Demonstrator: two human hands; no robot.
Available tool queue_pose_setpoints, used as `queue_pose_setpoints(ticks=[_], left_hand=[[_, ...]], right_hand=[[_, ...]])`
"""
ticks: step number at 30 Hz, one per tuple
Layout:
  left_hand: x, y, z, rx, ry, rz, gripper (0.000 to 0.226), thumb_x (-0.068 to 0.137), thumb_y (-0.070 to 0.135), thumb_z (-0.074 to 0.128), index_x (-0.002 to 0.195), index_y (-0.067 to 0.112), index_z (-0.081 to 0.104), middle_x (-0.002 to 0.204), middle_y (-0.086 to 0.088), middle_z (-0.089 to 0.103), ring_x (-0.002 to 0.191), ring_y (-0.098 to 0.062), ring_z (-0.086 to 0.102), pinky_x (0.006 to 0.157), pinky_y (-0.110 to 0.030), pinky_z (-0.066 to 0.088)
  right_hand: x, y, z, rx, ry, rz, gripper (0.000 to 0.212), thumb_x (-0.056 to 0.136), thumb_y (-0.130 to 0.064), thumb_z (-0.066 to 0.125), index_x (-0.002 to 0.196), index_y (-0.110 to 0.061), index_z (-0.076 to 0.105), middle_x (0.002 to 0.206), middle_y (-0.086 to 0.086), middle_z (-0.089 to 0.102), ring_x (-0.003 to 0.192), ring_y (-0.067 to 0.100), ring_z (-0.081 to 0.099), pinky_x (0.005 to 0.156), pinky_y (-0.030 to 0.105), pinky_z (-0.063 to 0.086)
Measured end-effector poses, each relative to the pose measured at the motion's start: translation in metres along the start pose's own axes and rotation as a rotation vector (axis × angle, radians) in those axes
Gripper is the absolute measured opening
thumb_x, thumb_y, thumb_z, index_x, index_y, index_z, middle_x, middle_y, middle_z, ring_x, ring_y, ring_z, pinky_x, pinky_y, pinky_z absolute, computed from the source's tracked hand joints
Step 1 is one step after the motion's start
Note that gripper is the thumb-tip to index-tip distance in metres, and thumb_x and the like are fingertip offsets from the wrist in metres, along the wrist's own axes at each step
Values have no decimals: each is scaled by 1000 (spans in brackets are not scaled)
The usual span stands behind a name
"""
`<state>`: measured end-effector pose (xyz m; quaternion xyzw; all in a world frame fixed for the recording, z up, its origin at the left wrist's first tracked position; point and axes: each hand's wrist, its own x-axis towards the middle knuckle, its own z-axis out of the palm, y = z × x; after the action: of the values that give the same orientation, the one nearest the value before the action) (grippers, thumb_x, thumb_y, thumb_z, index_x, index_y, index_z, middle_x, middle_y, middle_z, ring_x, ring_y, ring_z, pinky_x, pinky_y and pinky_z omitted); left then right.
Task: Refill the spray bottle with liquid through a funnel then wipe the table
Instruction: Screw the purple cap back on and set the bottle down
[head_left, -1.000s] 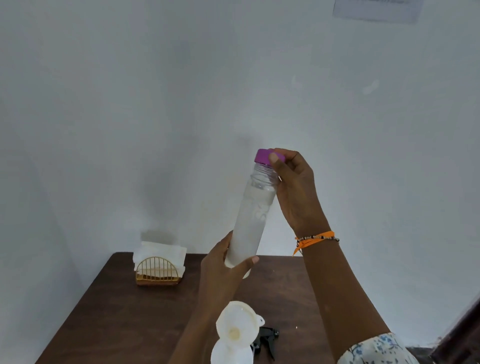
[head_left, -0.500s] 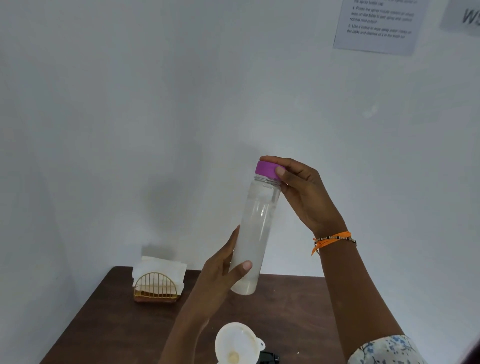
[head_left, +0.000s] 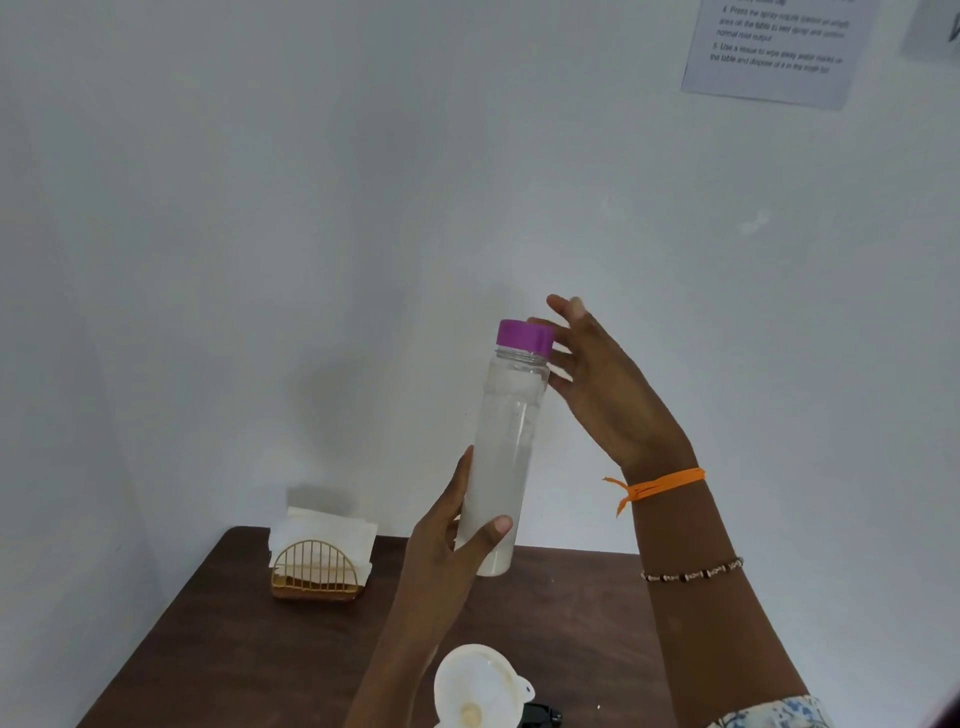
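A tall clear bottle (head_left: 506, 441) filled with pale liquid is held upright in the air above the table. Its purple cap (head_left: 523, 336) sits on the neck. My left hand (head_left: 457, 545) grips the bottle's lower part. My right hand (head_left: 597, 384) is beside the cap with fingers spread, its fingertips just behind and to the right of the cap, not gripping it. A white funnel (head_left: 478, 686) stands at the bottom edge of the view, its lower part cut off. A black sprayer head (head_left: 543, 717) lies just right of the funnel.
A dark brown table (head_left: 234, 649) stands against a white wall. A gold wire holder with white tissues (head_left: 322, 556) sits at its far left corner. A printed sheet (head_left: 774, 47) hangs on the wall at upper right.
My right hand has let go of the purple cap and opened its fingers. The bottle stays in my left hand, a little more upright.
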<state>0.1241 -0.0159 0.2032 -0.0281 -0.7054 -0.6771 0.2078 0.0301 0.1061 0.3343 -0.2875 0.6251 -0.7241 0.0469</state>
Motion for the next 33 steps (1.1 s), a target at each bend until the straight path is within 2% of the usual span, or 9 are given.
queue_pose_setpoints(ticks=[2, 5, 8, 11, 16, 20, 24, 27, 33], left_hand=[[0, -2, -1, 3, 10, 3, 58, 78, 31, 64, 116, 57, 29, 117, 31, 45, 103, -1, 52, 68, -2, 46], [-1, -3, -2, -7, 22, -4, 60, 72, 39, 62, 118, 57, 30, 122, 27, 46, 107, -5, 53, 69, -4, 47], [-1, -2, -2, -35, 46, 3, 59, 74, 35, 63, 118, 56, 30, 123, 25, 46, 106, -5, 53, 68, -3, 47], [-1, -3, -3, -37, 64, -1, 59, 71, 38, 62, 117, 55, 30, 122, 24, 46, 104, -5, 53, 70, -4, 47], [-2, -5, -3, -24, 52, 17, 58, 77, 31, 65, 117, 56, 30, 119, 29, 44, 104, -3, 52, 69, -1, 46], [-1, -5, -3, -16, 44, 24, 57, 80, 24, 66, 114, 55, 32, 116, 32, 43, 102, -1, 51, 68, -1, 45], [-2, -5, -4, -25, 42, 27, 58, 80, 24, 66, 116, 55, 32, 117, 32, 44, 104, -1, 52, 69, -2, 46], [-3, -2, -4, -24, 43, 30, 57, 81, 22, 66, 114, 54, 32, 115, 32, 44, 102, -1, 51, 68, -1, 45], [-2, -1, -6, -34, 38, 36, 57, 80, 23, 66, 115, 53, 33, 116, 30, 45, 104, -3, 52, 69, -1, 45]], right_hand=[[1, 0, -1, 216, -34, 26, 39, 98, -26, 37, 134, -13, 43, 118, 11, 56, 108, 22, 55, 103, 37, 40], [2, 1, 2, 132, 10, 6, 38, 91, -11, 51, 129, -10, 46, 104, 8, 58, 97, 18, 58, 99, 35, 45], [1, -1, 4, 51, 86, 12, 53, 80, -22, 63, 128, -18, 42, 101, 2, 57, 102, 15, 56, 103, 39, 41], [1, -1, 2, 124, 57, 53, 58, 82, -33, 57, 135, -20, 37, 110, -2, 60, 115, 20, 53, 108, 43, 36], [3, 1, 6, 89, 62, 51, 46, 89, -13, 56, 131, -19, 41, 101, 1, 62, 111, 21, 55, 109, 47, 34], [4, 0, 8, 100, 94, 71, 60, 84, -21, 61, 136, -22, 31, 106, 2, 60, 114, 22, 52, 106, 51, 36], [1, -1, 8, 238, 20, 97, 46, 94, -20, 46, 139, -16, 37, 100, -1, 59, 105, 19, 53, 101, 50, 39], [1, -3, 11, 191, 15, 93, 41, 92, -13, 50, 132, -15, 43, 98, 2, 60, 98, 19, 55, 96, 46, 43], [2, -6, 13, 151, 46, 98, 64, 83, -28, 59, 139, -24, 28, 109, -1, 57, 107, 17, 54, 96, 51, 42]])
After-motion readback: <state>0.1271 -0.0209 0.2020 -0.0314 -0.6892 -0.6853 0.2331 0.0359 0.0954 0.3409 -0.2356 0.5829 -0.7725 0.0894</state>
